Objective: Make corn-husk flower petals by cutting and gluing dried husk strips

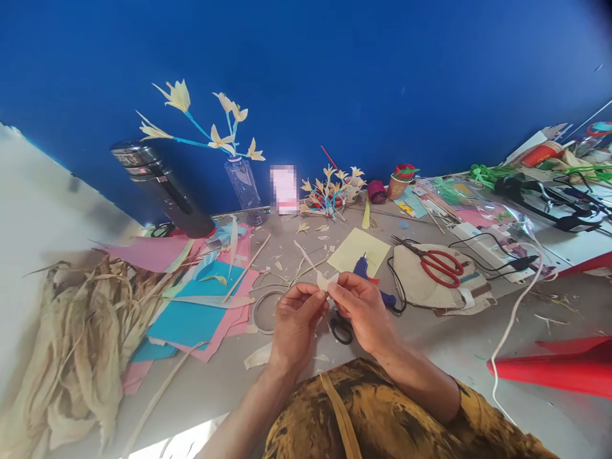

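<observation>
Between my fingertips is a small cream-coloured husk petal piece, with a thin strip reaching up and left from it. My left hand pinches its left side, and my right hand pinches the right side, thumbs close together. Below my right hand lie black scissor handles, the blades hidden. A blue hot glue gun rests just beyond that hand, partly covered by it. Behind it is a pale yellow paper square. Cream scraps and strips are scattered around.
Dried corn husks and blue paper sheets cover the left side. A dark thermos and a bottle of husk flowers stand against the wall. Red-handled scissors lie on a cloth bag. A white cable hangs at right.
</observation>
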`<move>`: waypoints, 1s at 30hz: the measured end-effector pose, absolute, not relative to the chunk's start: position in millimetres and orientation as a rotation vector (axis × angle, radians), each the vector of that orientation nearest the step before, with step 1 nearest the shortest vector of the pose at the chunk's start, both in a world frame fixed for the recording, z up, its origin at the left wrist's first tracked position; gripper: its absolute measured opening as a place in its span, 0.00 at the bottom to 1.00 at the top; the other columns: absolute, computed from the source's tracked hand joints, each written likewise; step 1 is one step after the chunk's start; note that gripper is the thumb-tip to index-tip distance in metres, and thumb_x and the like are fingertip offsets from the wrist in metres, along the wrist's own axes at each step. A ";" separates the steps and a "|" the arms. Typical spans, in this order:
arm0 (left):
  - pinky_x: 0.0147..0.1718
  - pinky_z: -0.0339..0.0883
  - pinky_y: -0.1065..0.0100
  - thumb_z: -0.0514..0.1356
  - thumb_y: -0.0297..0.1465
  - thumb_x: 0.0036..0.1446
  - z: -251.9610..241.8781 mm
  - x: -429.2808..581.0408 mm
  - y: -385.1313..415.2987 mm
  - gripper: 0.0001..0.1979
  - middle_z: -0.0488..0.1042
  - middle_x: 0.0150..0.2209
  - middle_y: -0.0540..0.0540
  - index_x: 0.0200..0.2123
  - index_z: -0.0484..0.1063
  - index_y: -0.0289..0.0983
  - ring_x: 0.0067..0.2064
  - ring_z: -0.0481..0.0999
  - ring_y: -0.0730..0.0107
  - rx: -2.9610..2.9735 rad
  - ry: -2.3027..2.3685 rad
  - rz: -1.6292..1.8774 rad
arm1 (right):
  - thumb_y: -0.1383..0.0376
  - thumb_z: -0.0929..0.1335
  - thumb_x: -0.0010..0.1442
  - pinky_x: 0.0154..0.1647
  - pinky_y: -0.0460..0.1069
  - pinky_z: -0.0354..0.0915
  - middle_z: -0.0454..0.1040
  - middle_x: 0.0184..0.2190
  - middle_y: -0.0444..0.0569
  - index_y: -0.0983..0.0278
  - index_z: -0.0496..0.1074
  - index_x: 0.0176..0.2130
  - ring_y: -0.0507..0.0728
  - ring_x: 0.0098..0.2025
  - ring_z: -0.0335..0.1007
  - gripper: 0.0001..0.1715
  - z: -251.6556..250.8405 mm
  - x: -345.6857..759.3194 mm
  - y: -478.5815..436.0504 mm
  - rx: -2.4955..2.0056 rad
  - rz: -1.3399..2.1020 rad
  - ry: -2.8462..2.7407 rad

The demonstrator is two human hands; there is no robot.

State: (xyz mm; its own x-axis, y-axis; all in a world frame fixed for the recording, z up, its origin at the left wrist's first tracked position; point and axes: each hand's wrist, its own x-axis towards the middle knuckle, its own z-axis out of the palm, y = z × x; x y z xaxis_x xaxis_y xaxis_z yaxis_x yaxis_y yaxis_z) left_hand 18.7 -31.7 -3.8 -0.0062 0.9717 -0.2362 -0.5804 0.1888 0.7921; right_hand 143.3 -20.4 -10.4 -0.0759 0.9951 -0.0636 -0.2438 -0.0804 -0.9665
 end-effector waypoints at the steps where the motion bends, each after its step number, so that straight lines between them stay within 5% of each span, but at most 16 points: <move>1: 0.29 0.64 0.74 0.72 0.30 0.45 -4.3 18.4 -31.2 0.11 0.72 0.22 0.53 0.28 0.73 0.35 0.26 0.71 0.76 0.548 0.908 1.335 | 0.54 0.73 0.59 0.21 0.45 0.44 0.58 0.19 0.37 0.64 0.69 0.27 0.47 0.21 0.45 0.19 -10.6 143.7 -20.6 -1.044 1.427 -1.042; 21: 0.27 0.63 0.74 0.72 0.32 0.46 -15.0 17.4 -32.3 0.12 0.71 0.22 0.52 0.28 0.72 0.36 0.25 0.68 0.77 0.444 0.859 1.300 | 0.54 0.74 0.53 0.22 0.45 0.56 0.71 0.23 0.44 0.65 0.73 0.31 0.50 0.23 0.61 0.17 -3.0 145.2 -28.8 -1.053 1.495 -1.082; 30: 0.24 0.61 0.75 0.73 0.32 0.44 -17.9 17.7 -33.2 0.12 0.70 0.20 0.52 0.25 0.73 0.34 0.23 0.67 0.78 0.440 0.848 1.256 | 0.55 0.73 0.57 0.24 0.45 0.56 0.68 0.23 0.41 0.64 0.74 0.33 0.49 0.23 0.57 0.14 -10.1 152.4 -28.2 -1.111 1.351 -1.190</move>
